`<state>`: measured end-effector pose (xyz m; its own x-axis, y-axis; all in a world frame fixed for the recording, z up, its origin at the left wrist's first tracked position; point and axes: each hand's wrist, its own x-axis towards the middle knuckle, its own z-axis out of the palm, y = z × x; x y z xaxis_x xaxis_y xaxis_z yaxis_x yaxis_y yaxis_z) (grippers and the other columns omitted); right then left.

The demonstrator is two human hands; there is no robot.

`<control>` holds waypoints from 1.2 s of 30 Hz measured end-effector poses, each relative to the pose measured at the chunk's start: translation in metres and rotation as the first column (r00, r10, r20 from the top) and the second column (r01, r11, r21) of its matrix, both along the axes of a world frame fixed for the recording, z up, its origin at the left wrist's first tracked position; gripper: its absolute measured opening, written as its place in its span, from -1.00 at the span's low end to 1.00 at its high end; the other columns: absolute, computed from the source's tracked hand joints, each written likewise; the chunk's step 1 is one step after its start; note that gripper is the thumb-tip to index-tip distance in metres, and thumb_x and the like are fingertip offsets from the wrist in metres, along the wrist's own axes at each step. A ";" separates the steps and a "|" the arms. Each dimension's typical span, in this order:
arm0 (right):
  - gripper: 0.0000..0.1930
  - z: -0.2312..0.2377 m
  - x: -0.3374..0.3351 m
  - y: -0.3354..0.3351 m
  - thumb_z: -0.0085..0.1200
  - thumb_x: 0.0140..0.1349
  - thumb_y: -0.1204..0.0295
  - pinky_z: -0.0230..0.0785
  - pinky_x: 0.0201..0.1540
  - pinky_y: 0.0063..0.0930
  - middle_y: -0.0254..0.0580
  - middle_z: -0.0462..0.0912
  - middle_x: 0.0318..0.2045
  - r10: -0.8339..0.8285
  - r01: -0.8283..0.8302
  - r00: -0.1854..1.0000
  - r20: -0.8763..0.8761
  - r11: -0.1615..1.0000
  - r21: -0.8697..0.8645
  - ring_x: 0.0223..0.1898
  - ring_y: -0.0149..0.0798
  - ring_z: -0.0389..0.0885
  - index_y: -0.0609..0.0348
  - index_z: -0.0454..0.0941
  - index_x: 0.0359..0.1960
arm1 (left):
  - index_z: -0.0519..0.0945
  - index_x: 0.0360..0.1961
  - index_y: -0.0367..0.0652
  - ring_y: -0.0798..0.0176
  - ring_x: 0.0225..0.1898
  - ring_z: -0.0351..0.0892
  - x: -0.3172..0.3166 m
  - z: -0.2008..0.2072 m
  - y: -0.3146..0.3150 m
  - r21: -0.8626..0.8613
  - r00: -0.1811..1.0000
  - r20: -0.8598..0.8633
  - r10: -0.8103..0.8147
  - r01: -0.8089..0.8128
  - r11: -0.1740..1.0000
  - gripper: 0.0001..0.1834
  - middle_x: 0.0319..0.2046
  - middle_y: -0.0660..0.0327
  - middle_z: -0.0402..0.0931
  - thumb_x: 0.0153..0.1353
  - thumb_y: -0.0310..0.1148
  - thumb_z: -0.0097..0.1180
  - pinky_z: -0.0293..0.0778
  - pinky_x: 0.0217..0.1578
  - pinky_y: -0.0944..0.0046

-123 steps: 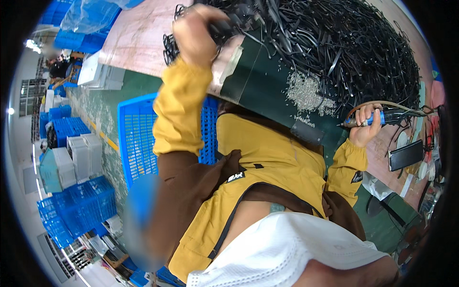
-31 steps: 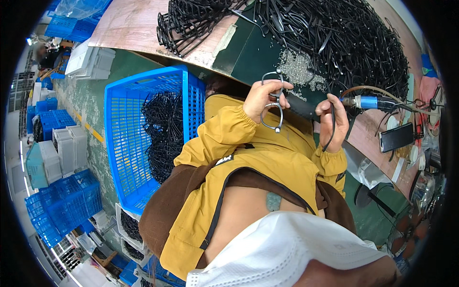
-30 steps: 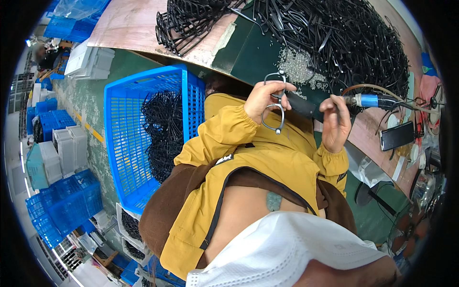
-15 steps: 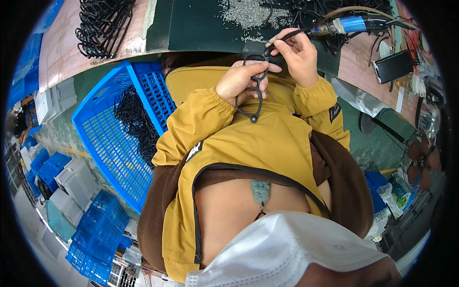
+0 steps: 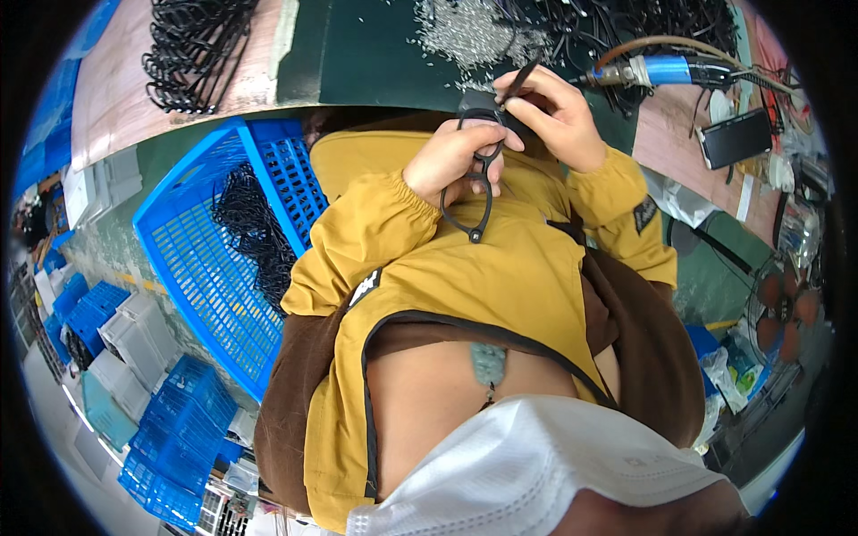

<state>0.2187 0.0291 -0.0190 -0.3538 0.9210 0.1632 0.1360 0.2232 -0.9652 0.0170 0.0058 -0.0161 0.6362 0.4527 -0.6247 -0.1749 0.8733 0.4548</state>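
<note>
A black eyeglass frame [image 5: 477, 230] is in my left hand [image 5: 458, 154], its thumb and fingers closed around the bridge. One rim hangs down below that hand; the other rim is at the top, by the table edge. My right hand [image 5: 561, 114] pinches a slim black temple arm [image 5: 520, 82] at the upper rim's outer corner. That temple points up and to the right. Whether it is joined to the rim is hidden by the fingers. Both hands are above my lap, just in front of the green table mat [image 5: 375, 62].
Small shiny pieces [image 5: 465, 34] are heaped on the mat, beside black temple arms [image 5: 617, 36]. A blue-bodied powered screwdriver [image 5: 666, 70] and a phone [image 5: 735, 139] lie at right. Black frames [image 5: 198, 54] stack at left. A blue basket [image 5: 192, 259] holds more black parts. A fan [image 5: 788, 308] stands right.
The temple arm in my right hand has swung more upright. My right hand has shifted slightly down, away from the screwdriver tip; the frame tilts a little in my left hand.
</note>
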 end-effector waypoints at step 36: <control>-0.92 -0.020 -0.011 -0.019 0.21 0.36 0.60 0.61 -0.31 -0.59 -0.24 0.71 -0.29 -0.457 0.454 0.882 -0.113 0.889 -0.054 -0.36 -0.48 0.70 0.32 0.64 -0.16 | 0.35 -0.07 -0.29 0.05 -0.06 0.68 0.009 -0.061 -0.024 0.951 0.791 0.241 0.562 -0.308 0.026 -0.62 -0.16 0.01 0.49 0.23 -0.64 0.32 0.55 0.21 -0.33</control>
<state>0.2072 0.0104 -0.0390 0.1265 0.9802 0.1521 0.1003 0.1399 -0.9851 0.0260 -0.0182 -0.0770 0.0337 0.8859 0.4626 -0.1672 -0.4514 0.8765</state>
